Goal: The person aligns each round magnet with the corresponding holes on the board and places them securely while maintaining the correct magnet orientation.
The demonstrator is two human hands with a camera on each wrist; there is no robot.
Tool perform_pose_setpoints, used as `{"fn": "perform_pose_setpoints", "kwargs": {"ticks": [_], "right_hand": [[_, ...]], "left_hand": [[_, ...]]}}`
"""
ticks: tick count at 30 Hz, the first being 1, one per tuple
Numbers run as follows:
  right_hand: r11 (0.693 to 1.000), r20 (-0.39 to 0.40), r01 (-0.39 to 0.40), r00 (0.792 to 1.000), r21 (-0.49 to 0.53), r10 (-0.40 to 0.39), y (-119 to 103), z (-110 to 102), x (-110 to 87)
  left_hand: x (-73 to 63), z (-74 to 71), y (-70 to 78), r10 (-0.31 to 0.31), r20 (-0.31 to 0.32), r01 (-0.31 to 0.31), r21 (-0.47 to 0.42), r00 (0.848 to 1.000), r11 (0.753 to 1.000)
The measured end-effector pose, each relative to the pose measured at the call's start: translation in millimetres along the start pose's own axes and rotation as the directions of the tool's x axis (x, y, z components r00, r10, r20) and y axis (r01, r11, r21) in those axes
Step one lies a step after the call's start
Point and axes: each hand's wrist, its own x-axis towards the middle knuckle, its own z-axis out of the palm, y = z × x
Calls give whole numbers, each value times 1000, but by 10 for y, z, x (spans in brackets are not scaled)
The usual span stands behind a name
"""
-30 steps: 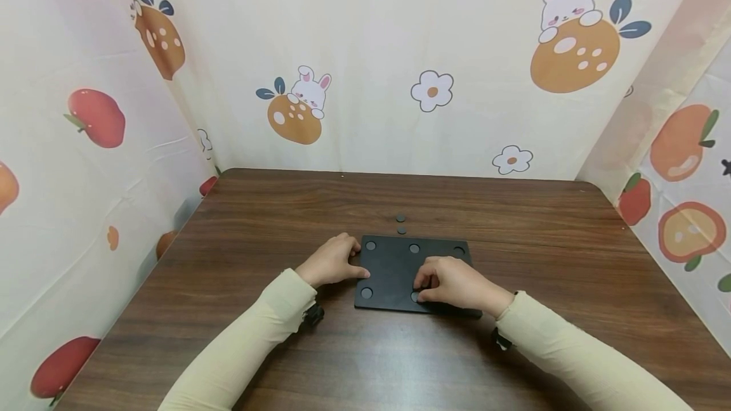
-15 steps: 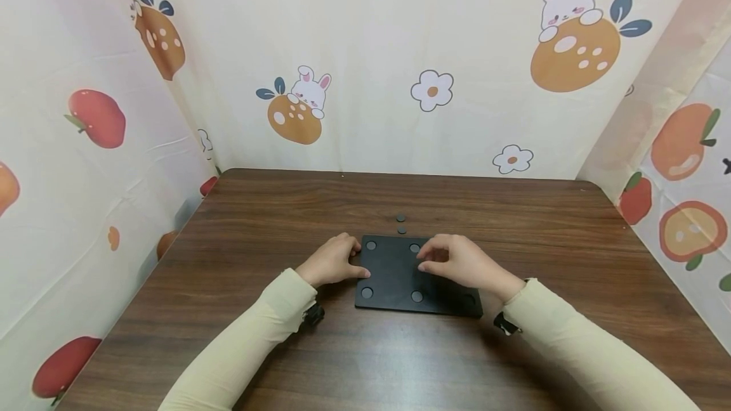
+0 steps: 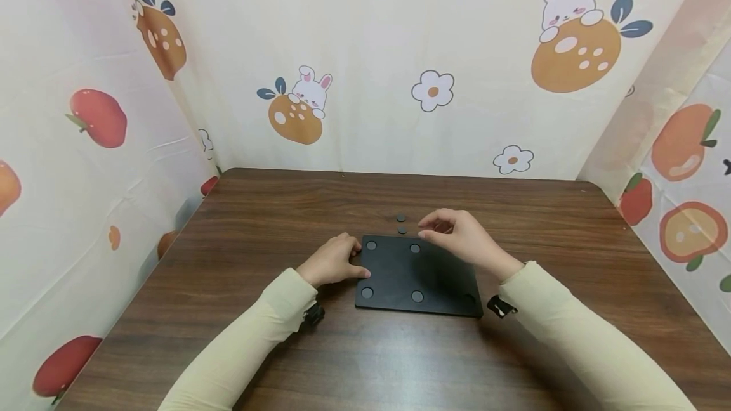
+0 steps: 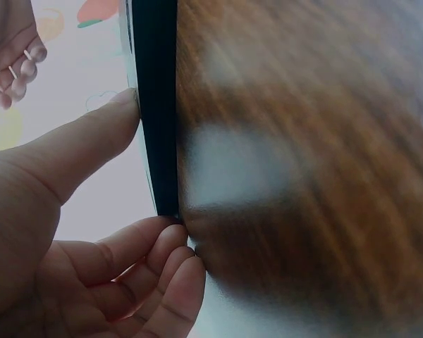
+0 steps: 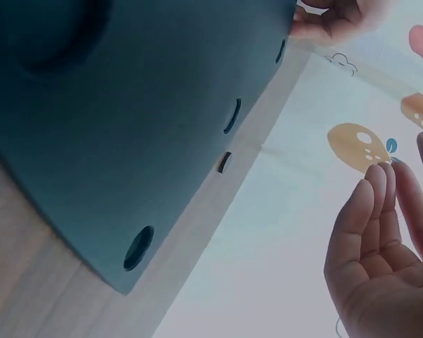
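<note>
A flat black board (image 3: 394, 271) with several round recesses lies on the table. Lighter grey discs show in its left and middle recesses, while the near right recess (image 3: 469, 299) looks dark. My left hand (image 3: 335, 262) grips the board's left edge, thumb on the top face and fingertips at the far left corner. Two small dark discs lie just beyond the board, the farther disc (image 3: 401, 218) behind the nearer disc (image 3: 402, 230). My right hand (image 3: 459, 236) hovers over the board's far right part, right of these discs, fingers loosely bent with nothing between them.
The brown wood-grain table (image 3: 274, 208) reaches back to a patterned curtain (image 3: 365, 30), with more curtain at both sides. A dark wrist device (image 3: 501, 306) sits under my right sleeve, another device (image 3: 313, 314) under the left.
My right hand has left the near middle recess, where a grey disc shows, and has moved away from me to the board's far edge. The left hand and board have stayed put.
</note>
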Motion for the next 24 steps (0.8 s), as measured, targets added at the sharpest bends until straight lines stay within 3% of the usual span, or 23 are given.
{"fn": "perform_pose_setpoints", "kwargs": {"ticks": [9, 24], "right_hand": [[996, -34, -34, 999, 77, 37, 13, 9, 166], [990, -63, -92, 993, 107, 99, 160, 120, 466]], "left_hand": [[-2, 0, 7, -4, 0, 4, -6, 1000, 1000], [-1, 3, 5, -3, -5, 3, -4, 1000, 1000]]}}
